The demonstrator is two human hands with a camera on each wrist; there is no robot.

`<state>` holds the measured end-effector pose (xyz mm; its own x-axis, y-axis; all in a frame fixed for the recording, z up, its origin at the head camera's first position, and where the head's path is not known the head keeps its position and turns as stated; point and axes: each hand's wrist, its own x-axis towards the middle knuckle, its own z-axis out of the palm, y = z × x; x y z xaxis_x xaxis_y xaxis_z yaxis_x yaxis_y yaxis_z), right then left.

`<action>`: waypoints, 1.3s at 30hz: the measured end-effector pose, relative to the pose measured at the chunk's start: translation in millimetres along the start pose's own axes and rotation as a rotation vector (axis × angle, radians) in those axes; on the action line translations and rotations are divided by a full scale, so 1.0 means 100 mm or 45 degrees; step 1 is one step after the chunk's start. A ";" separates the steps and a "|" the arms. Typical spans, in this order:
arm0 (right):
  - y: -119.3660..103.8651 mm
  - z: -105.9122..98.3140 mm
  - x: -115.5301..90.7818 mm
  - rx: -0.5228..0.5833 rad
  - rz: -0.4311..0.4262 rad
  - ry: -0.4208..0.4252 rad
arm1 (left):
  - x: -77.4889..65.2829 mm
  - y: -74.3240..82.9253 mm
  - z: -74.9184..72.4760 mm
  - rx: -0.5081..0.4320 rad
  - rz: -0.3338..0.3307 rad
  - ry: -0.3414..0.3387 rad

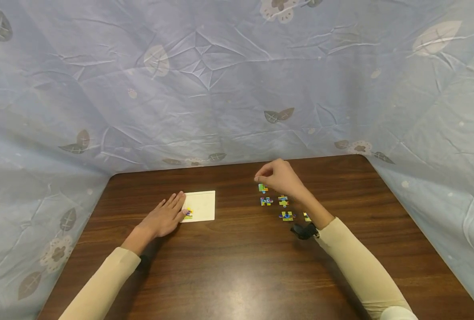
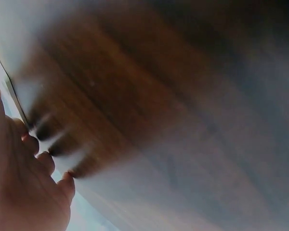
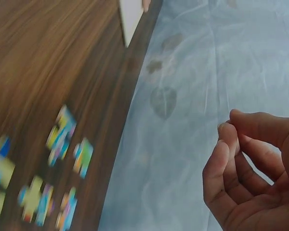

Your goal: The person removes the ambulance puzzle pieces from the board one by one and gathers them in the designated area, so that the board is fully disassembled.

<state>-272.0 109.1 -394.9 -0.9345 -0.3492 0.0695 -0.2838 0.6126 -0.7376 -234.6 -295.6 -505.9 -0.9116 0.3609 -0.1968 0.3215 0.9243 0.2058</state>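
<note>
My left hand (image 1: 165, 218) lies on the left side of a cream puzzle board (image 1: 203, 204), fingers extended and thumb by a small colorful puzzle piece (image 1: 188, 214) on the board's lower left. In the left wrist view, the fingertips meet the board's edge. Above the loose pieces my right hand (image 1: 282, 179) hovers, thumb and fingertips brought together. The right wrist view shows nothing between those fingertips. Nearest below it is a green-and-orange puzzle piece (image 1: 263, 188); a blue-and-yellow puzzle piece (image 1: 266, 201) and a yellow-green puzzle piece (image 1: 283, 201) lie closer to me.
Another puzzle piece (image 1: 287, 216) has a blue ring on it, and one more puzzle piece (image 1: 306, 217) is partly hidden by the right wrist. A black strap (image 1: 304, 231) hangs at that wrist. Patterned cloth (image 1: 221, 111) surrounds the brown wooden table (image 1: 237, 266).
</note>
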 end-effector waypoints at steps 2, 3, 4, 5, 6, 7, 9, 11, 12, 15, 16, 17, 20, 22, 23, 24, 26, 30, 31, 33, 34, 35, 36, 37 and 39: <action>-0.08 0.13 0.08 0.017 -0.027 -0.033 | -0.01 -0.02 0.00 0.005 0.003 0.014; -0.11 0.20 0.12 0.024 -0.036 -0.057 | -0.02 -0.03 0.00 0.007 0.006 0.016; -0.15 0.28 0.15 0.028 -0.043 -0.085 | -0.03 -0.04 0.00 0.008 0.006 0.014; -0.19 0.37 0.19 0.038 -0.047 -0.115 | -0.04 -0.05 0.01 0.013 0.015 0.017; -0.21 0.47 0.23 0.044 -0.056 -0.141 | -0.05 -0.07 0.01 0.016 0.022 0.015; -0.24 0.57 0.26 0.048 -0.066 -0.165 | -0.07 -0.09 0.01 0.018 0.030 0.015; -0.30 0.76 0.34 0.046 -0.096 -0.217 | -0.09 -0.12 0.00 0.029 0.049 0.019; -0.35 0.95 0.41 0.043 -0.141 -0.260 | -0.11 -0.15 -0.01 0.042 0.063 0.027; -0.37 1.04 0.44 0.039 -0.163 -0.279 | -0.12 -0.16 -0.02 0.047 0.069 0.029; -0.39 1.29 0.53 0.003 -0.207 -0.313 | -0.12 -0.19 -0.03 0.067 0.086 0.036; -0.40 1.38 0.56 -0.018 -0.219 -0.316 | -0.12 -0.19 -0.04 0.070 0.089 0.035; -0.40 1.46 0.59 -0.034 -0.218 -0.321 | -0.11 -0.20 -0.04 0.075 0.092 0.035; -0.41 1.68 0.64 -0.074 -0.196 -0.337 | -0.11 -0.20 -0.04 0.075 0.097 0.033; -0.42 1.81 0.66 -0.110 -0.185 -0.343 | -0.12 -0.20 -0.04 0.071 0.100 0.032; -0.43 1.86 0.66 -0.131 -0.181 -0.348 | -0.12 -0.20 -0.04 0.069 0.100 0.031; -0.44 1.91 0.67 -0.158 -0.186 -0.347 | -0.12 -0.20 -0.04 0.068 0.100 0.030; -0.47 1.99 0.67 -0.208 -0.197 -0.348 | -0.12 -0.20 -0.04 0.070 0.106 0.034; -0.52 2.10 0.68 -0.259 -0.207 -0.363 | -0.12 -0.20 -0.04 0.079 0.122 0.040; -0.53 2.11 0.68 -0.261 -0.201 -0.369 | -0.12 -0.20 -0.05 0.079 0.124 0.041; -0.54 2.14 0.68 -0.267 -0.191 -0.373 | -0.12 -0.20 -0.05 0.084 0.124 0.040; -0.55 2.15 0.68 -0.276 -0.189 -0.372 | -0.12 -0.20 -0.05 0.086 0.125 0.041; -0.55 2.16 0.68 -0.282 -0.187 -0.370 | -0.12 -0.20 -0.04 0.086 0.125 0.040; -0.56 2.16 0.68 -0.285 -0.182 -0.366 | -0.12 -0.20 -0.05 0.084 0.119 0.035; -0.56 2.17 0.68 -0.285 -0.178 -0.367 | -0.12 -0.20 -0.04 0.087 0.115 0.030; -0.57 2.18 0.68 -0.289 -0.169 -0.367 | -0.12 -0.20 -0.03 0.089 0.110 0.021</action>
<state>-272.5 -103.9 -494.2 -0.7971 -0.6008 -0.0609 -0.4686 0.6790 -0.5651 -231.4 -319.1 -504.7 -0.8836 0.4382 -0.1652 0.4158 0.8964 0.1537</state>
